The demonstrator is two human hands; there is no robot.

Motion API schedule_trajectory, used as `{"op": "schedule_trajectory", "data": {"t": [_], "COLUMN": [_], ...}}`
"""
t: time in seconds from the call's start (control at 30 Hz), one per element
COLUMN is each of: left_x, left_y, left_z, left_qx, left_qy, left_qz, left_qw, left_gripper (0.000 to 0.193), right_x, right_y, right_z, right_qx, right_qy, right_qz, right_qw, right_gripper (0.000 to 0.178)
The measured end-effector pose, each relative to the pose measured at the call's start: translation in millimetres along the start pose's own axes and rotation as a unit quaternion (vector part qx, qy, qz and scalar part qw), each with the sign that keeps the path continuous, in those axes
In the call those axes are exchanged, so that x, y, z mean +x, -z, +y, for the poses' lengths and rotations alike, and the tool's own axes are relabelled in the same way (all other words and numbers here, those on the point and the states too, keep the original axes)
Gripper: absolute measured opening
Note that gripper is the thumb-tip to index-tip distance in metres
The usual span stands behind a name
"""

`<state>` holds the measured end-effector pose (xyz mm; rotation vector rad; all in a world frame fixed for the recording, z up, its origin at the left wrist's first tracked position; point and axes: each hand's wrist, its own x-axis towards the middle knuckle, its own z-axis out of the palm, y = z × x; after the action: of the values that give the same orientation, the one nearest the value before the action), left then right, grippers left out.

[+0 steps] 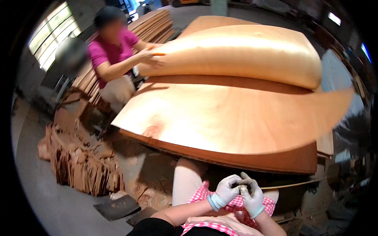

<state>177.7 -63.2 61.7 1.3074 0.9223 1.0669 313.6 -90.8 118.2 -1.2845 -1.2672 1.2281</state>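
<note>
My left hand [228, 188] and my right hand [252, 196], both in whitish gloves with darkened fingertips, meet in front of my lap. Their fingers are bent and pressed together; whatever is pinched there is too small to make out. A thin yellowish strip [291, 186] runs rightward from beside my right hand, and I cannot tell if it is held. Beyond my hands lies a large wood veneer sheet [232, 114], its right corner lifted and curved. Across the stack, a co-worker [114, 55] in a magenta shirt has both hands at the left end of a rolled-over veneer sheet [236, 51].
The stack's darker front edge [220, 157] stands just ahead of my knees. On the floor to the left sits a heap of broken veneer scraps [84, 169], with a dark flat piece [116, 207] nearer me. More stacked sheets [151, 25] stand behind the co-worker.
</note>
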Motion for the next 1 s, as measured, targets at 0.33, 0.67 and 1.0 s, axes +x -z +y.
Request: {"op": "schedule_trajectory", "data": {"t": [0.33,0.67,1.0], "left_x": [22,20,22], "left_y": [241,533,572], "left_z": [-39,-44,-75], "left_qx": [-0.181,0.209,0.356], "left_qy": [0.014,0.146,0.287], "left_qz": [0.445,0.562,0.485], "left_qw": [0.877,0.787,0.746], "left_gripper": [0.018,0.010,0.031], "right_x": [52,63,91], "right_y": [90,149,118], "right_z": [25,46,60], "right_qx": [-0.346,-0.462,-0.488], "right_qy": [-0.054,-0.157,-0.211], "right_qz": [-0.052,0.016,-0.080], "right_qw": [0.935,0.873,0.843], "right_gripper": [0.013,0.023,0.033]}}
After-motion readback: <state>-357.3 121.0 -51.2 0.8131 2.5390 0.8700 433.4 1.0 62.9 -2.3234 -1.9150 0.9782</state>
